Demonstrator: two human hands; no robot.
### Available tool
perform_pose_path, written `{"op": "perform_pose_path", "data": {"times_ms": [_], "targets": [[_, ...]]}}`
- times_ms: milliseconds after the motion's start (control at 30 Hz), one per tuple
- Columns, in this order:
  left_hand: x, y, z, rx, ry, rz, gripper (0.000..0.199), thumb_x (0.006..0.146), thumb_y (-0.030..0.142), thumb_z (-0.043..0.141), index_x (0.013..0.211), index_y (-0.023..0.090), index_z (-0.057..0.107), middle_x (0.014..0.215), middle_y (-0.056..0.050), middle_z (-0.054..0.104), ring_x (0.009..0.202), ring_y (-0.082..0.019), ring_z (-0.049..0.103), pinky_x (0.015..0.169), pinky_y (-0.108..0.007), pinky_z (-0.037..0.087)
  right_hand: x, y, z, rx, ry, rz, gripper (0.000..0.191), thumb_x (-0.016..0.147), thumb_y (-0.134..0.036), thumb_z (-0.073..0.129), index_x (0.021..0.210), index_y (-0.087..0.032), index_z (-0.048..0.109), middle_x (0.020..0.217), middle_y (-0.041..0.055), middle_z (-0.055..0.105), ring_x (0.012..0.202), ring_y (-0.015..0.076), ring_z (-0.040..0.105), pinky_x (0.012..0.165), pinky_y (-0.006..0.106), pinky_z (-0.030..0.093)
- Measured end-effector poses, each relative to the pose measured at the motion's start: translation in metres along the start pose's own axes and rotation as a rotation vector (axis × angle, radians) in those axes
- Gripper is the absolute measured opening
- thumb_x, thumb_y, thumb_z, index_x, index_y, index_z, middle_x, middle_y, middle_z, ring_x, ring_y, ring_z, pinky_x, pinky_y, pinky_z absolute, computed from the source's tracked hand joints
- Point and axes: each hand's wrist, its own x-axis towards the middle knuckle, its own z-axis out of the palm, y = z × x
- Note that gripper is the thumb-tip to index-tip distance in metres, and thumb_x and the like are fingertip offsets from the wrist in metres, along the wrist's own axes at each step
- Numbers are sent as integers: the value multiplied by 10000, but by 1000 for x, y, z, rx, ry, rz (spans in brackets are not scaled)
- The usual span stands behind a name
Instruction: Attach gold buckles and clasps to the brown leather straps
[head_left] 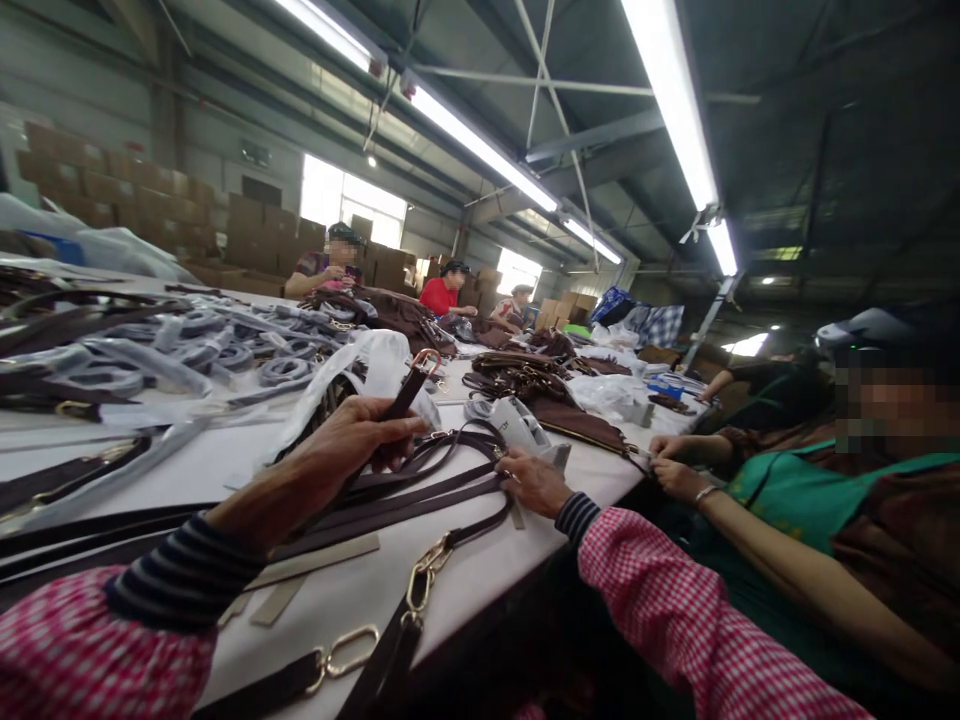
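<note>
Dark brown straps [420, 505] lie in long loops across the white table. My left hand [360, 440] is closed round a dark strap [409, 390], whose end sticks up with a copper-coloured loop at its tip. To its right, my right hand [534, 480] pinches a dark strap near a small metal fitting at the table's edge. From there a strap runs down to a gold chain link [427, 575]. A gold oval ring [352, 650] on another strap lies at the front.
Plastic-wrapped coiled straps [187, 345] cover the back left of the table [450, 600]. Brown bags [525, 375] are piled further back. Flat beige strips [322, 560] lie near my left wrist. A person in a green apron [787, 490] works close on the right; others sit across the table.
</note>
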Motion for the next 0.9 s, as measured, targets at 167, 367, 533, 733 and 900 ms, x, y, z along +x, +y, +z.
{"op": "perform_pose_path", "data": {"times_ms": [167, 367, 533, 733, 900], "targets": [[-1, -7, 17, 41, 27, -105, 331, 736, 380, 745, 949, 128, 720, 464, 61, 495, 403, -79, 370, 428, -219, 210, 11, -13, -5, -78, -22, -56, 236, 739, -13, 657, 907, -179, 659, 1061, 77, 613, 1094, 300, 539, 870, 364, 412], [1, -10, 27, 113, 75, 31, 302, 783, 429, 713, 810, 129, 724, 689, -22, 657, 647, -157, 556, 568, -266, 352, 14, -53, -54, 99, -34, -192, 51, 903, -196, 656, 872, -174, 623, 757, -18, 605, 719, 162, 544, 693, 291, 393], [-10, -3, 35, 161, -221, 113, 390, 915, 497, 574, 830, 143, 715, 694, 6, 581, 596, -120, 415, 546, -275, 271, 8, -97, -86, 474, -69, -419, 148, 944, -308, 645, 891, -171, 659, 845, 4, 650, 784, 171, 600, 713, 280, 444], [-12, -9, 40, 148, -353, 127, 363, 903, 471, 593, 735, 149, 609, 658, 13, 529, 593, -114, 442, 560, -260, 306, -8, -112, -104, 431, -213, -395, 176, 950, -291, 614, 992, -152, 714, 823, 16, 668, 728, 169, 588, 689, 279, 441], [-8, -16, 25, 308, -478, 128, 413, 883, 534, 601, 820, 135, 687, 670, -9, 570, 617, -133, 480, 576, -262, 343, -32, -103, -114, 175, -280, -341, 194, 957, -273, 555, 883, -146, 682, 732, 3, 595, 687, 156, 532, 679, 282, 391]]}}
